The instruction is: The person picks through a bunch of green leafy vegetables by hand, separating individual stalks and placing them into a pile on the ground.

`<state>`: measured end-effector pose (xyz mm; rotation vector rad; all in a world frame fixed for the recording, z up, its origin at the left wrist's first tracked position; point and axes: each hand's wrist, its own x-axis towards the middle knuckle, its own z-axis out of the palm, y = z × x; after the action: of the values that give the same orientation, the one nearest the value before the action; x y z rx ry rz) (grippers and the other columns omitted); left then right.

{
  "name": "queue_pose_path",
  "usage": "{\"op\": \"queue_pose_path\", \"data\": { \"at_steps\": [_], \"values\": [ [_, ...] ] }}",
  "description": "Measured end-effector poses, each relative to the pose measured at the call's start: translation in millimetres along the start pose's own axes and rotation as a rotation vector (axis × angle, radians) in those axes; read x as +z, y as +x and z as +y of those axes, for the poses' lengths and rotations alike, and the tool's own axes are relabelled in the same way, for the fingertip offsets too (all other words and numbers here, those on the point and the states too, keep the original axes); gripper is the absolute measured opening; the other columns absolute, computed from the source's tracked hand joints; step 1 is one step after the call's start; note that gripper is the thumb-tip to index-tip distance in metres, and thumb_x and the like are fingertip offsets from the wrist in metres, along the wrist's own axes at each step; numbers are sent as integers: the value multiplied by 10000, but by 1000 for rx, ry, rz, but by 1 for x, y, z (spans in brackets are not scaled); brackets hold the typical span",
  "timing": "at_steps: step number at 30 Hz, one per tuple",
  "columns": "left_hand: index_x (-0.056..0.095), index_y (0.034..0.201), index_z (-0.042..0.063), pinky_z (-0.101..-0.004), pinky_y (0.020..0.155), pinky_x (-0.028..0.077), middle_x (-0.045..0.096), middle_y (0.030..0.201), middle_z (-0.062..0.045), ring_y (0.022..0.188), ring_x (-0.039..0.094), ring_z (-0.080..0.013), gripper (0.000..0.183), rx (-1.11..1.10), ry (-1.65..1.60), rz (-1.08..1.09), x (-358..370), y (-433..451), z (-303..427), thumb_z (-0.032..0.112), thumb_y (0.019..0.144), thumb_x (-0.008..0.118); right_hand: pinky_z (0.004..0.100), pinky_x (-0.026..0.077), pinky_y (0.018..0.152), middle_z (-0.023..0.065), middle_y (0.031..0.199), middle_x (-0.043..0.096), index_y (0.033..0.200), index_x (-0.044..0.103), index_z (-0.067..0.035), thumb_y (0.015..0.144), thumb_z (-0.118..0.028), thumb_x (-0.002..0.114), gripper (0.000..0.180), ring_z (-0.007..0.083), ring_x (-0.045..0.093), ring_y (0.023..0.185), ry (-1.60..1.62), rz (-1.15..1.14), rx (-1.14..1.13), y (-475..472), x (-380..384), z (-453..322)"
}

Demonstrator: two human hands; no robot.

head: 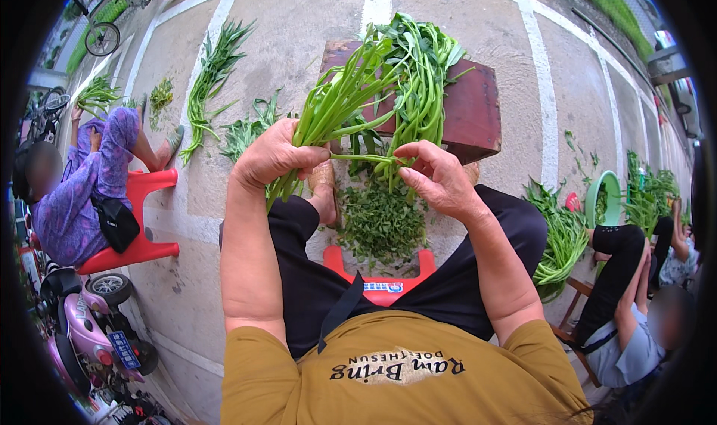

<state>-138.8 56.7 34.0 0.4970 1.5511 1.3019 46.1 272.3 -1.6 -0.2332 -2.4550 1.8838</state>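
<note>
My left hand is closed around a bunch of leafy green stems, which looks like water spinach. One thin stem runs sideways from that fist toward my right hand. The thumb and index finger of my right hand are bent around this stem's end; whether they pinch it is unclear. Just ahead, more water spinach lies across a dark red wooden box, its stems hanging over the near side. Between my feet a heap of loose leaves covers the concrete.
A red plastic stool is under me. Stalks lie ahead to the left; another pile of greens and a green basin are at right. People sit on both sides, one on a red stool. A pink scooter stands at left.
</note>
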Motion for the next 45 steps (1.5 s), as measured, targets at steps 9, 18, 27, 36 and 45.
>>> {"op": "queue_pose_path", "data": {
  "at_steps": [9,18,27,36,45],
  "values": [
    [596,929,29,-233,572,474,595,749,-7,608,574,-94,211,205,-247,130,23,22,-18,68,773,733,246,475,771,48,1012,613,1185,539,-3,915,-179,597,327,102,584,863,205,192,157,8,-15,10],
    [613,1066,46,-271,749,493,635,952,-13,875,596,-118,208,263,-597,256,118,64,-43,125,879,658,379,465,882,162,1280,480,1374,356,-13,840,-304,647,674,255,531,1124,-82,-9,-61,5,3,4],
    [606,1107,49,-315,779,505,622,992,-15,890,589,-130,344,181,-737,134,141,73,-45,278,862,687,369,470,866,159,1267,516,1376,365,-11,783,-289,704,738,263,548,1081,-97,2,-8,-3,-14,7],
    [417,1293,71,-323,963,365,505,1175,-50,1105,457,-162,617,188,-539,76,160,73,-20,421,854,673,335,463,819,97,1042,616,1246,484,7,753,-132,710,560,215,588,939,-91,208,-50,-1,-10,5],
    [347,1297,-21,-376,1022,315,439,1225,-185,1175,423,-275,664,540,74,248,185,90,-28,429,887,613,332,487,706,77,934,631,1109,525,-25,860,-139,594,283,213,623,832,-86,418,55,-5,-16,18]
  ]
}}
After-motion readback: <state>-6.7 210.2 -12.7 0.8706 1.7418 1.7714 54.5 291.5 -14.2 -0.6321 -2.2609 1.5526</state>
